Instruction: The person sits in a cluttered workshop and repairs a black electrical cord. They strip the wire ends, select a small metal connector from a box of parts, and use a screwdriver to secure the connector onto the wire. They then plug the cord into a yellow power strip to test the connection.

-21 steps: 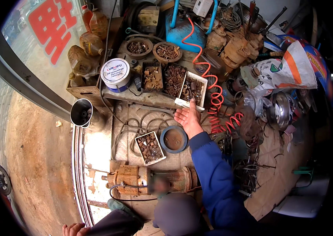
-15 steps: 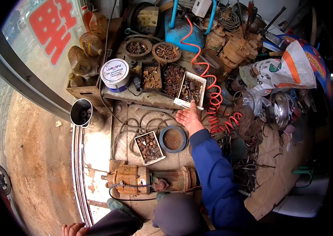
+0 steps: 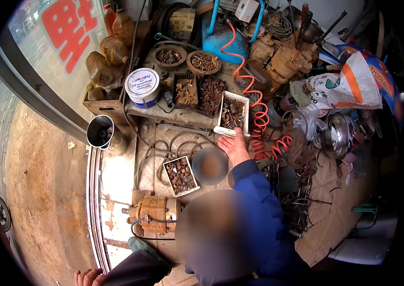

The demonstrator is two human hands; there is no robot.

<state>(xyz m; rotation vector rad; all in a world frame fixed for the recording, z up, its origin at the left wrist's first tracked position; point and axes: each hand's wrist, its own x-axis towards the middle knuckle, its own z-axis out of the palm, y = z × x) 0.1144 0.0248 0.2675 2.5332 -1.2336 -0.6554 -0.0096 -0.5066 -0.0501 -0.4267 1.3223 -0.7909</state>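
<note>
The fingers of my right hand (image 3: 236, 148) lie under the near end of a white tray (image 3: 217, 129), with the thumb at its rim. Rusty small metal parts (image 3: 233, 110) fill this tray, which sits at the front edge of a low bench (image 3: 168, 119). On the floor nearer to me, a second white tray (image 3: 194, 189) holds short rusty cylindrical pieces. Low at the left edge, my left hand (image 3: 89, 277) lies beside a dark-clothed leg (image 3: 140, 269), its bent fingers apart and holding nothing visible.
Behind are round dishes (image 3: 185, 58) of hardware, a white bucket (image 3: 143, 101) and a blue tank (image 3: 221, 47). A coiled red hose (image 3: 261, 119) hangs right of the tray. A rusty motor (image 3: 152, 214) lies in front, partly covered by a blurred patch. A metal cup (image 3: 98, 136) stands left.
The white tray at my right hand has come slightly nearer and turned a little. The view has shifted slightly, and a blur now covers part of the motor. My left hand stays put.
</note>
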